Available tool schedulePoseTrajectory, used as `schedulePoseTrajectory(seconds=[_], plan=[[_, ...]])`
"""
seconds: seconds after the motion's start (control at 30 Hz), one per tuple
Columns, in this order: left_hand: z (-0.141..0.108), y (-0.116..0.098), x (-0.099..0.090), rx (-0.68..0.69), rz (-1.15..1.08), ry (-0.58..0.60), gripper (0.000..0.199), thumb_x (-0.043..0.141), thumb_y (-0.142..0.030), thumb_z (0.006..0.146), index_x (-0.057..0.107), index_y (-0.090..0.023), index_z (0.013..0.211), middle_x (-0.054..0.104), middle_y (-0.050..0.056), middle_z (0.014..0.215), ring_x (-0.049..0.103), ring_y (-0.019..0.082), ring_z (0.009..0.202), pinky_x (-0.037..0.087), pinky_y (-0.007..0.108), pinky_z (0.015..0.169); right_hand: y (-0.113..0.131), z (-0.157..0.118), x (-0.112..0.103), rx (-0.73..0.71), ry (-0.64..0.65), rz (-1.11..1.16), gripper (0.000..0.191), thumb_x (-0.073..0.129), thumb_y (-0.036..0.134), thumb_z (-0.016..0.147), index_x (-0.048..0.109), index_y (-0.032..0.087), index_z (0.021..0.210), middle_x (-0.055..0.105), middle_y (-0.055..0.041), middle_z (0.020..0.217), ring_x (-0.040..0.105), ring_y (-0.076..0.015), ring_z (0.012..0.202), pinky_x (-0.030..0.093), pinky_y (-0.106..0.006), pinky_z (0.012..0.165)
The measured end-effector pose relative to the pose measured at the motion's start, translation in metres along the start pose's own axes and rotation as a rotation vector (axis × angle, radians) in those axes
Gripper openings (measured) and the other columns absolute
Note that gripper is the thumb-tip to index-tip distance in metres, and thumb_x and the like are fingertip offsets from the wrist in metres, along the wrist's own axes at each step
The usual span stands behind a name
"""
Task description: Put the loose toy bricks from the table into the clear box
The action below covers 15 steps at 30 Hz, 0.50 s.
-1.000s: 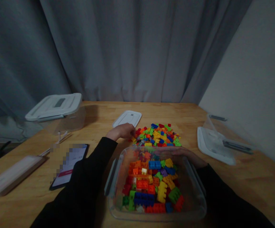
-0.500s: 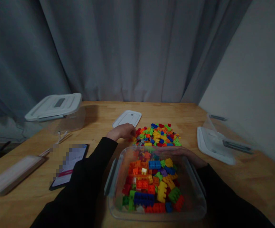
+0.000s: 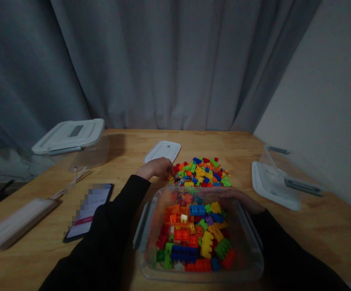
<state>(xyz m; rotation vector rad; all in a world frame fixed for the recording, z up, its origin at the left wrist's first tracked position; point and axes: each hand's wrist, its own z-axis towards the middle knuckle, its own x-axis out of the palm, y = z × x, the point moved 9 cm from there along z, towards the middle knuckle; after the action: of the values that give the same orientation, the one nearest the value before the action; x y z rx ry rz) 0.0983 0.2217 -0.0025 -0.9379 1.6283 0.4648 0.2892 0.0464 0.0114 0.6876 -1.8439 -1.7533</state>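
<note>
A clear plastic bin [image 3: 246, 262] with grey side latches stands right in front of me, its floor covered with big toy building bricks [image 3: 183, 254] in several colours. Beyond its far rim lies a loose heap of smaller building bricks [image 3: 202, 171]. My left hand [image 3: 158, 166] is at the heap's left edge with its fingers curled down together; whatever is in the fingertips is hidden. Behind the bin's far right corner, partly seen through the plastic, my right hand [image 3: 237, 196] lies with fingers stretched out towards the heap's near side. Nothing shows in it.
A white lid [image 3: 163, 151] lies behind my left hand. At left are a lidded clear box [image 3: 93, 155], a tablet-like device [image 3: 95, 206] and a pale power strip with a cable [image 3: 20, 222]. A clear container [image 3: 293, 171] and a white lid [image 3: 260, 186] are at right. A curtain [image 3: 175, 64] hangs behind.
</note>
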Motion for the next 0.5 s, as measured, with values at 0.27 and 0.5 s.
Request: schedulePoseTrajectory(seconds=[0.27, 0.5], plan=[[-0.0021, 0.0009, -0.0013, -0.015, 0.0, 0.006, 0.038, 0.072, -0.012, 0.071, 0.081, -0.024, 0.106, 0.082, 0.006, 0.103, 0.07, 0.019, 0.09, 0.048, 0.024, 0.075, -0.0019, 0.0012, 0.0041, 0.017, 0.016, 0.086, 0.049, 0.049, 0.035, 0.094, 0.066, 0.023, 0.138, 0.06, -0.0038, 0.149, 0.046, -0.0259, 0.146, 0.023, -0.044, 0.127], [-0.0007, 0.0046, 0.0021, -0.028, 0.02, 0.025, 0.038, 0.075, -0.015, 0.07, 0.08, -0.027, 0.106, 0.082, 0.003, 0.103, 0.07, 0.019, 0.091, 0.048, 0.023, 0.075, -0.003, 0.0017, 0.0013, 0.016, 0.002, 0.041, 0.048, 0.05, 0.035, 0.094, 0.068, 0.022, 0.136, 0.06, -0.0037, 0.15, 0.045, -0.0255, 0.147, 0.023, -0.043, 0.127]])
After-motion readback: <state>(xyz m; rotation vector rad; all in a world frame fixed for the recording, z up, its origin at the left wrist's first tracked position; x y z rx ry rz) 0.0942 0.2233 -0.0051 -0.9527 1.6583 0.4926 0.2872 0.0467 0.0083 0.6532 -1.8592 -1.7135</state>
